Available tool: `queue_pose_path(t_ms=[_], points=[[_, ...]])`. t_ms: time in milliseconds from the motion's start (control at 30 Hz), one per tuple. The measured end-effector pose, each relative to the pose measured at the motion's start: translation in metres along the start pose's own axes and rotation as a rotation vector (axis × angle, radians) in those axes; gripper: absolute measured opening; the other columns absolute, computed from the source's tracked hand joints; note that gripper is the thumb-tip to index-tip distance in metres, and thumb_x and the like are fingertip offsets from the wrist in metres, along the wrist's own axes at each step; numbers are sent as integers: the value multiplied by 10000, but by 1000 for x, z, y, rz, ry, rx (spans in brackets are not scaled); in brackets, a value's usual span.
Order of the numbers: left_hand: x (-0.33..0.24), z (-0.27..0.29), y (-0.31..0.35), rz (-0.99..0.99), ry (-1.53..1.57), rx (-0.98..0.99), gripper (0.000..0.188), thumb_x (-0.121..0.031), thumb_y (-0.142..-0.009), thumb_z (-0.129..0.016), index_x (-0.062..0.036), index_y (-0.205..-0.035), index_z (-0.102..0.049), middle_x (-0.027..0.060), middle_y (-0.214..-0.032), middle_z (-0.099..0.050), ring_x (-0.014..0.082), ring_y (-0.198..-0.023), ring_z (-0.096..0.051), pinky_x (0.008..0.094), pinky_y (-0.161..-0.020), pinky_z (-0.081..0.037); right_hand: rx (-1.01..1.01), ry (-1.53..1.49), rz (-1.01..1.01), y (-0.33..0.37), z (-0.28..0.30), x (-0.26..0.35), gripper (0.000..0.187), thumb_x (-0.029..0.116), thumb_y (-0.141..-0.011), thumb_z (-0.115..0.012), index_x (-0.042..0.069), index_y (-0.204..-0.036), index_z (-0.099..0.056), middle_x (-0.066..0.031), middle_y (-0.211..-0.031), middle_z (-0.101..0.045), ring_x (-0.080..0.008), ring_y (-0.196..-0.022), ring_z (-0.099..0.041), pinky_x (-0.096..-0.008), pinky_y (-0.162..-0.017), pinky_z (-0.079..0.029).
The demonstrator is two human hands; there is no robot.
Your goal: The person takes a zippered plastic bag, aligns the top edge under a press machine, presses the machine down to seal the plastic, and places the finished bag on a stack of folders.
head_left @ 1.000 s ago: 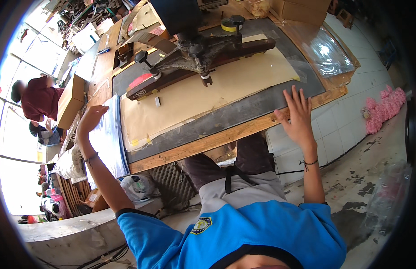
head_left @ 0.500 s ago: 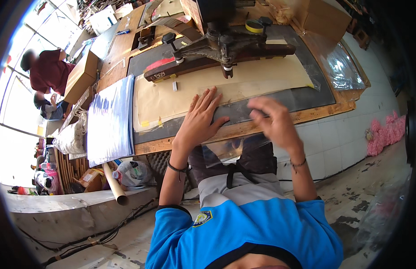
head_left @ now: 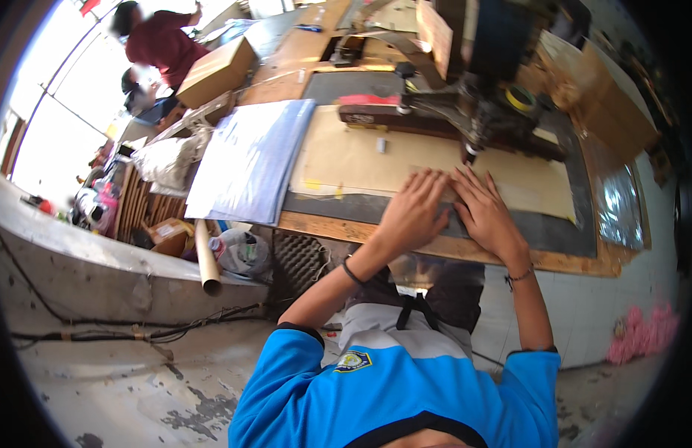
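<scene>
A long tan sheet [head_left: 338, 160] lies on a dark grey mat [head_left: 540, 233] on the wooden table. My left hand [head_left: 415, 210] rests palm down across the sheet's near edge, its fingers stretched out. Right beside it my right hand [head_left: 489, 216] lies flat too, fingers slightly apart, just in front of the black metal machine foot [head_left: 471, 149]. Neither hand holds anything visible; what is under the palms is hidden. Beyond the fingers, a dark bar [head_left: 391, 119] spans the sheet beneath the machine. A small pale block [head_left: 381, 145] sits on the sheet.
A stack of glossy bluish-white sheets [head_left: 245, 160] overhangs the table's front left. Cardboard boxes [head_left: 219, 71] [head_left: 615, 101] stand at both sides, with a yellow tape roll [head_left: 520, 98] by the machine. Clear plastic [head_left: 621, 209] lies at the right. A cardboard tube [head_left: 206, 261] leans below. Two people are at far left.
My right hand, raised and blurred before, has come down flat beside the left. My left hand has shifted right along the sheet toward the machine foot. The whole view has turned.
</scene>
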State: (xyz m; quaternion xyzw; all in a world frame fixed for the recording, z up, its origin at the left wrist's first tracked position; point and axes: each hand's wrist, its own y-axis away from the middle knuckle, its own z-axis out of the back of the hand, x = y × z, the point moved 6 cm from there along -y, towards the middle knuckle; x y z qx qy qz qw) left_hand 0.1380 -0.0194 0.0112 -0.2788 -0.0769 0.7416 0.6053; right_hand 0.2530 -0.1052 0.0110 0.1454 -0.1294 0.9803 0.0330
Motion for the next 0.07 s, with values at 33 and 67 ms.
queue_pose_path(t_ms=[33, 67], points=[[1, 0, 1, -7, -43, 27, 644, -286, -876, -629, 72, -1375, -438, 251, -1392, -503, 403, -1341, -442, 486, -1155, -315, 27, 5, 23, -3, -7, -3, 501, 291, -993, -546, 48, -1427, -486, -121, -1531, -418, -296, -1455, -324, -525, -1212, -168], [0, 1, 2, -16, -77, 55, 661, -296, -875, -629, 72, -1387, -430, 245, -1402, -496, 398, -1350, -434, 485, -1158, -310, 58, 17, 40, -5, -13, -5, 528, 292, -992, -549, 61, -1459, -462, -115, -1543, -405, -287, -1461, -319, -525, -1216, -153]])
